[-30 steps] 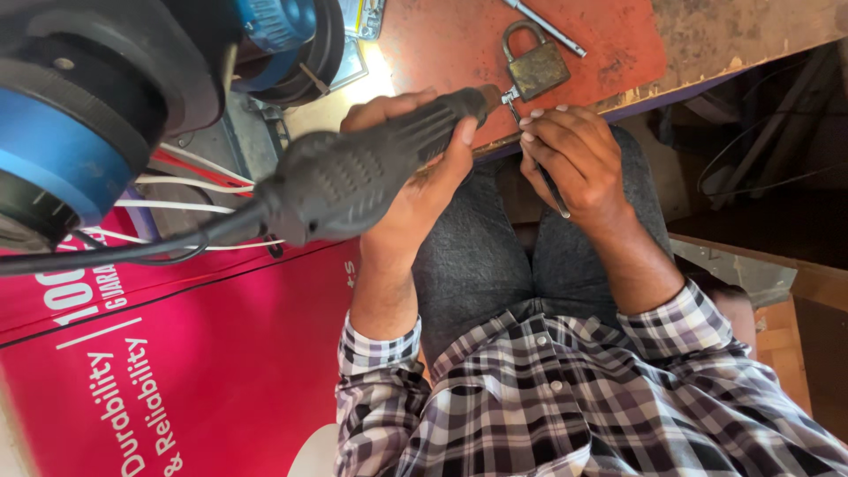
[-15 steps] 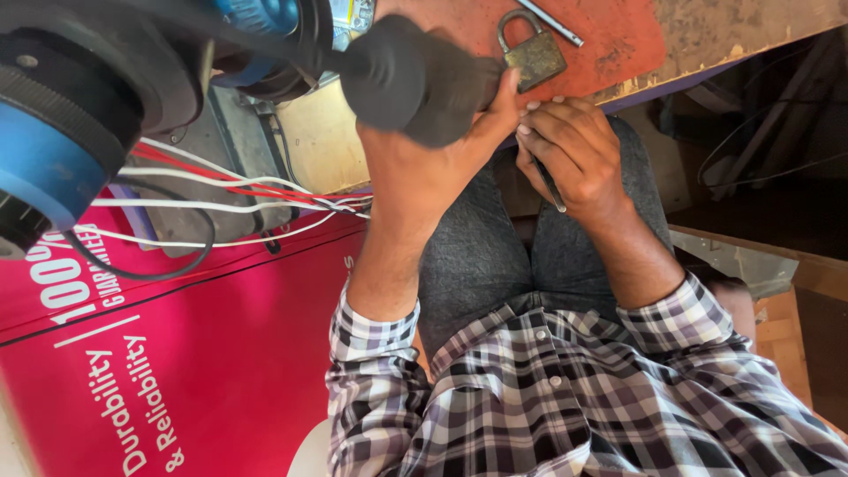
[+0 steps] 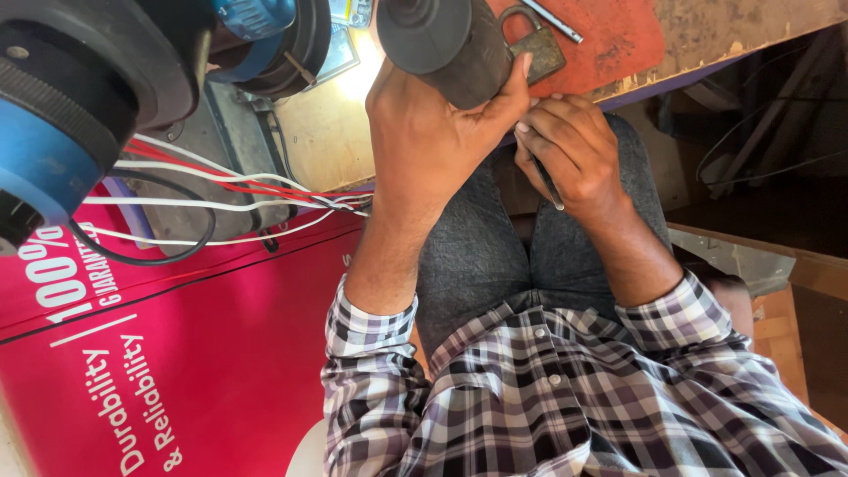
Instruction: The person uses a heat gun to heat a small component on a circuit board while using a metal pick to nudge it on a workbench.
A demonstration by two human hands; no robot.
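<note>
At the near edge of the red board [image 3: 618,44], over the lap in grey trousers [image 3: 477,256]: gripping a dark ribbed tool body [image 3: 442,40] in the left hand [image 3: 424,132], closed fully round the barrel with the thumb pressing up along its side. Holding that barrel roughly upright toward the camera, its blunt round end facing the lens, so that its long axis is running away from the viewer toward the board. Curling the right hand [image 3: 570,155] shut just beside the left, knuckles touching or nearly touching it, and pinching a thin dark pin-like piece [image 3: 549,185] that is pointing down toward the lap. Lying directly beyond both hands on the board: a brass-coloured padlock [image 3: 537,44], shackle up and away, body tilted, right against the tool barrel and the left thumb tip. Sitting nearer to the right fingers than to the left palm, though close to both. Resting further back on the board, apart from the padlock, a slim metal rod [image 3: 552,19]. Looming at upper left, cut off by the frame, a large blue-and-black machine [image 3: 62,115], with white and red wires [image 3: 221,194] trailing over a red printed banner [image 3: 177,353]. Hiding the working end of the tool behind the barrel itself; hiding most of the pin-like piece inside the right fist, so not telling key from small tool. Not showing whether the padlock is locked.
</note>
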